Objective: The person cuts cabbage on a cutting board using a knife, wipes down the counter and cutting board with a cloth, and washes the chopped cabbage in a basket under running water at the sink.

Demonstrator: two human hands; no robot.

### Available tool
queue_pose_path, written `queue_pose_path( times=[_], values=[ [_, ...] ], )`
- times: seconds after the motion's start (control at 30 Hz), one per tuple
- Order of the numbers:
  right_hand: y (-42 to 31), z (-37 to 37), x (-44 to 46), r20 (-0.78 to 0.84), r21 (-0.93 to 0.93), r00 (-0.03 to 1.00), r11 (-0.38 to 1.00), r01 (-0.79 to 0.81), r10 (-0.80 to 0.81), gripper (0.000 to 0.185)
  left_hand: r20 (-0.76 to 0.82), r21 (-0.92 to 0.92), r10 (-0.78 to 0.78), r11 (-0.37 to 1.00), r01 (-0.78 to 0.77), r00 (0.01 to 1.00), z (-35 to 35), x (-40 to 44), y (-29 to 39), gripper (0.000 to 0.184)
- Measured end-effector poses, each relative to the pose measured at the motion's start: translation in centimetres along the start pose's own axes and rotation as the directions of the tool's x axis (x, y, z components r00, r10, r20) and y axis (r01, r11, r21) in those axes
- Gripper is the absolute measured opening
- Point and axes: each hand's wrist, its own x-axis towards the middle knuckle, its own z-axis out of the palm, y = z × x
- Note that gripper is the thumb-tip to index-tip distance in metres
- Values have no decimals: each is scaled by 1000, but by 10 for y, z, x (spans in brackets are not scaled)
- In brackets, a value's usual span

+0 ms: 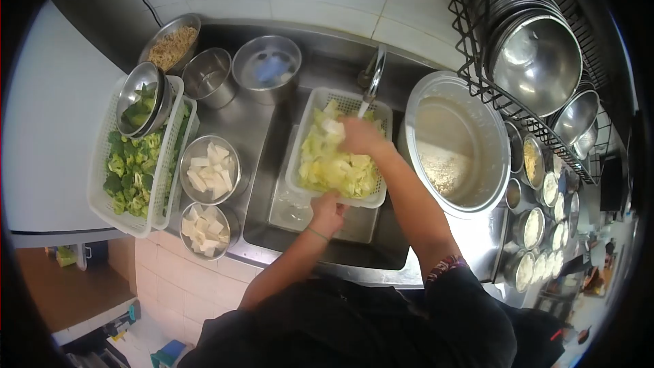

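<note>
A white perforated basket (298,157) of chopped pale-green cabbage (334,163) sits in the steel sink (262,197), under the faucet (376,78), from which water runs. My right hand (359,136) reaches into the basket at its upper right, blurred, with a pale piece of cabbage by its fingers; its grip is too smeared to tell. At the basket's near edge, my left hand (329,212) is closed on the rim. Below the basket, a clear shallow tray (286,208) lies in the sink.
Left of the sink stand two bowls of white chunks (211,172), a basket of broccoli (129,177) and metal pots (266,71). A large round pot (456,143) stands on the right, beneath a wire rack (477,71) of steel bowls. Several small filled bowls (531,228) are farther right.
</note>
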Motion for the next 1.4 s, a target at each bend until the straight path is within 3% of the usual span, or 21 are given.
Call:
queue_pose_path(
  times=[0.03,0.07,0.1,0.13,0.2,0.23,0.3,0.33,0.4,0.5,0.53,0.6,0.63,0.7,0.83,0.9,1.03,1.13,1.2,1.33,1.4],
  values=[
    [12,2,5,-21,-29,987,987,159,-160,77,-8,-11,3,1000,-3,1000,0,0,1,39],
    [13,-3,9,-20,-26,986,986,165,-165,77,4,19,9,1000,-10,1000,-2,1,2,39],
    [16,-9,15,62,222,998,974,-35,21,84,17,51,16,999,-17,1000,-2,2,3,39],
    [20,-16,23,187,435,966,866,-246,181,91,15,53,21,998,-21,1000,-1,3,3,39],
    [55,23,57,294,501,939,808,-310,178,99,-54,41,0,999,2,999,1,-2,4,41],
    [79,72,78,118,483,947,816,-317,298,102,-55,43,3,999,-1,998,3,-3,4,41],
    [59,80,78,-178,153,914,928,-339,364,107,4,-50,28,998,-28,1000,2,-2,2,42],
    [55,78,83,-172,150,917,930,-337,360,107,-2,-55,27,998,-27,1000,1,1,3,42],
    [60,78,93,196,221,943,925,-310,270,104,-64,-66,11,998,-15,998,0,8,-2,43],
    [65,69,96,370,209,918,950,-231,142,101,-112,-84,15,996,-24,994,1,9,-2,39],
    [63,69,93,372,212,917,949,-233,142,101,-116,-81,14,996,-23,993,-1,9,0,39],
    [48,58,80,244,179,954,959,-219,172,96,45,-69,-22,997,25,999,-13,16,-3,33],
    [35,47,66,256,183,951,958,-221,171,96,34,-69,-27,997,29,999,-16,17,-5,33],
    [6,17,34,103,161,987,977,-139,123,97,-1,77,7,997,-7,1000,-16,20,-5,34],
    [-51,15,-11,168,14,986,1000,-12,9,100,-69,58,-24,998,28,997,-4,15,-5,31],
    [-82,26,-28,249,-236,967,972,5,56,106,-82,76,11,997,-5,997,3,1,0,27],
    [-82,58,-13,124,-264,992,965,-2,36,105,-41,101,29,995,-25,999,4,-3,6,31],
    [-52,54,15,88,-157,994,986,-53,68,95,-51,21,-44,999,45,998,6,-8,9,40],
    [-19,71,44,-85,-113,995,991,-67,57,78,-20,7,23,1000,-23,1000,2,-3,3,45],
    [28,64,74,-207,-100,978,995,20,-40,64,9,-82,-1,997,1,1000,5,-1,4,46],
    [20,34,69,-68,119,973,970,-212,221,59,-7,-94,24,995,-25,1000,10,-7,4,47]
  ],
)
